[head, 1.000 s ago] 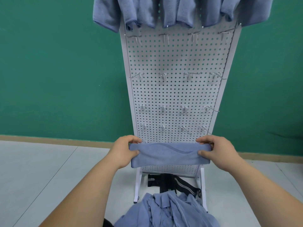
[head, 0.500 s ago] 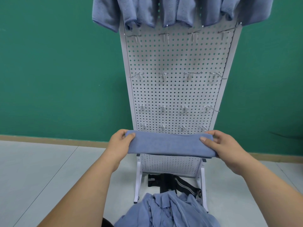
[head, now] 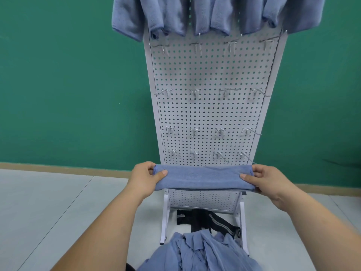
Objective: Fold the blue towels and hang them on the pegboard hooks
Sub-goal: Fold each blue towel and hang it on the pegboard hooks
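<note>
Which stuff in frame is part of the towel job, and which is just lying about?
Job:
- folded towel, pinched at its ends by the left hand and right hand
- pegboard and its bare hooks
- hung towels along the top
- towel pile at the bottom

Lying about:
- black straps on the floor under the pegboard

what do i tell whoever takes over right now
Hands: left grip and right grip each pinch one end of the folded towel, held level in front of the pegboard, low down.
Done: hung towels drape along the top row.
Left: hang this one on a bare hook, then fold and hang the pile below.
</note>
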The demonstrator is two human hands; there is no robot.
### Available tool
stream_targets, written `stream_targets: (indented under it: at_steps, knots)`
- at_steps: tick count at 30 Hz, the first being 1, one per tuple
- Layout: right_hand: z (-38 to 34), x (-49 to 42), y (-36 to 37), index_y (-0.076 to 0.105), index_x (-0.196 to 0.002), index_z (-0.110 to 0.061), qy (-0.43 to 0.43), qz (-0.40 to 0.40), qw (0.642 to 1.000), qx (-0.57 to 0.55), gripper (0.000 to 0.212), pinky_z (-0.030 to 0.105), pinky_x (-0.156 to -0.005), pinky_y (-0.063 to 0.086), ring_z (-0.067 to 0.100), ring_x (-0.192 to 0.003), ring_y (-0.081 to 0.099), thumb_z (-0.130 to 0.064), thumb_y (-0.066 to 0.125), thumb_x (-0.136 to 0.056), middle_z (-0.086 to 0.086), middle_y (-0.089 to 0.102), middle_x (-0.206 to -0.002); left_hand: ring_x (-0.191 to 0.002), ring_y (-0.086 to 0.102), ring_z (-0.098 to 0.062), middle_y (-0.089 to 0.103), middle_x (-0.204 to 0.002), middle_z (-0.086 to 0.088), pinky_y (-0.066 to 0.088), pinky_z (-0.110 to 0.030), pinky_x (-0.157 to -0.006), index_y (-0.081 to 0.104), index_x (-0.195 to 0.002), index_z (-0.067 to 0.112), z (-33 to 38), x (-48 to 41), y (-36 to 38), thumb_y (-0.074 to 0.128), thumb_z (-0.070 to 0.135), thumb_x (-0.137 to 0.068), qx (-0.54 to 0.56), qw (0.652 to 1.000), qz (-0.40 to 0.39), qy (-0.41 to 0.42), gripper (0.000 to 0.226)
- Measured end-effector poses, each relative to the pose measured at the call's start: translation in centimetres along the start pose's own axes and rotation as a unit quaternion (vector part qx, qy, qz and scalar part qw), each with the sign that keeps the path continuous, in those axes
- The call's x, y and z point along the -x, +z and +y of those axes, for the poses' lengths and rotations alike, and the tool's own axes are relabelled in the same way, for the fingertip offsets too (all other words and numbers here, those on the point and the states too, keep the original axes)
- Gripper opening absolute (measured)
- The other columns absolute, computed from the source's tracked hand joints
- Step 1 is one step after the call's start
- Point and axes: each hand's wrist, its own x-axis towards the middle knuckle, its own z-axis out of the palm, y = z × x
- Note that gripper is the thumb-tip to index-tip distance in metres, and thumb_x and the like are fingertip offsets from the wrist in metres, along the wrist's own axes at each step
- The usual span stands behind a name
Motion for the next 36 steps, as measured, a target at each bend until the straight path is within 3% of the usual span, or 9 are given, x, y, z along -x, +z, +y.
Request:
stream_targets:
  at_steps: [4,10,15,18,21,25,28,31,36]
  knots:
    - [0.4,-0.1,0.7,0.073,-0.112,-0.009,-0.006,-0.003,1.0,0.024,0.018,0.041,-0.087,0.063,0.026,-0.089,0.078,-0.013,0.077,-0.095,0.01,0.081,-0.099,-0.069,0.054,-0.024,0.059,-0.076,-0.003,0.06,-0.046,-0.07,0.059,-0.086,0.015,0.6,0.5,0.7,0.077,0.037,-0.093,-0.049,0.999,0.01,0.006,0.03]
    - [-0.6,0.6,2.9,0.073,-0.109,-0.012,-0.01,0.019,1.0,-0.002,0.015,0.037,-0.08,0.061,0.025,-0.091,0.078,-0.019,0.075,-0.096,0.008,0.081,-0.097,-0.073,0.048,-0.018,0.052,-0.081,-0.001,0.042,-0.033,-0.067,0.049,-0.086,0.015,2.8,2.1,2.0,0.068,0.035,-0.097,0.016,1.0,0.004,-0.007,0.03]
    - [-2.3,3.0,6.7,0.066,-0.108,-0.025,-0.069,0.063,0.995,0.03,0.022,0.047,-0.087,0.062,0.023,-0.09,0.077,-0.025,0.079,-0.091,-0.002,0.08,-0.094,-0.075,0.06,-0.016,0.067,-0.098,-0.005,0.051,-0.031,-0.063,0.057,-0.106,0.026,4.5,3.9,3.1,0.069,0.021,-0.093,0.069,0.998,-0.014,0.001,0.018]
    - [-3.2,5.1,9.7,0.058,-0.112,-0.028,-0.092,0.048,0.994,0.029,0.033,0.04,-0.08,0.058,0.024,-0.092,0.072,-0.016,0.079,-0.09,-0.003,0.075,-0.1,-0.096,0.069,-0.009,0.069,-0.122,0.007,0.057,-0.027,-0.079,0.059,-0.127,0.031,5.2,5.1,3.8,0.064,0.006,-0.091,0.106,0.992,-0.075,0.008,0.043]
    - [-3.3,6.4,12.4,0.056,-0.12,-0.031,-0.121,0.029,0.992,-0.001,0.042,0.028,-0.083,0.054,0.013,-0.102,0.07,-0.019,0.081,-0.088,-0.007,0.071,-0.114,-0.11,0.065,-0.001,0.065,-0.127,0.015,0.054,-0.025,-0.092,0.059,-0.133,0.031,6.2,6.4,3.8,0.063,0.009,-0.093,0.155,0.984,-0.085,0.004,0.045]
    - [-3.8,7.6,14.5,0.057,-0.128,-0.029,-0.128,0.025,0.99,-0.055,0.034,0.014,-0.075,0.054,-0.006,-0.099,0.069,-0.028,0.073,-0.098,-0.011,0.069,-0.121,-0.111,0.072,-0.014,0.072,-0.124,0.006,0.056,-0.044,-0.105,0.062,-0.137,0.028,6.3,7.5,2.6,0.066,0.023,-0.094,0.239,0.969,-0.055,-0.029,0.043]
    - [-4.2,8.6,15.4,0.059,-0.134,-0.027,-0.132,0.032,0.989,-0.06,0.031,0.008,-0.069,0.052,-0.004,-0.094,0.07,-0.027,0.065,-0.103,-0.009,0.071,-0.115,-0.11,0.073,-0.015,0.076,-0.118,0.005,0.057,-0.046,-0.104,0.069,-0.131,0.03,6.3,8.6,1.2,0.064,0.027,-0.095,0.236,0.969,-0.064,-0.029,0.036]
    - [-4.7,10.1,16.5,0.066,-0.117,-0.037,-0.136,0.015,0.989,-0.049,0.019,0.005,-0.066,0.049,-0.009,-0.089,0.069,-0.024,0.06,-0.106,-0.019,0.072,-0.107,-0.106,0.074,-0.014,0.078,-0.11,0.009,0.058,-0.046,-0.102,0.075,-0.114,0.034,6.6,9.9,0.1,0.061,0.029,-0.092,0.201,0.977,-0.072,-0.005,0.026]
    - [-7.3,11.2,18.2,0.068,-0.118,-0.034,-0.172,0.038,0.984,-0.032,0.018,0.026,-0.084,0.059,0.004,-0.105,0.073,-0.027,0.067,-0.102,-0.014,0.078,-0.112,-0.099,0.075,-0.009,0.072,-0.124,0.005,0.063,-0.033,-0.088,0.07,-0.126,0.04,8.1,10.8,-1.7,0.061,0.015,-0.098,0.208,0.975,-0.046,0.058,0.039]
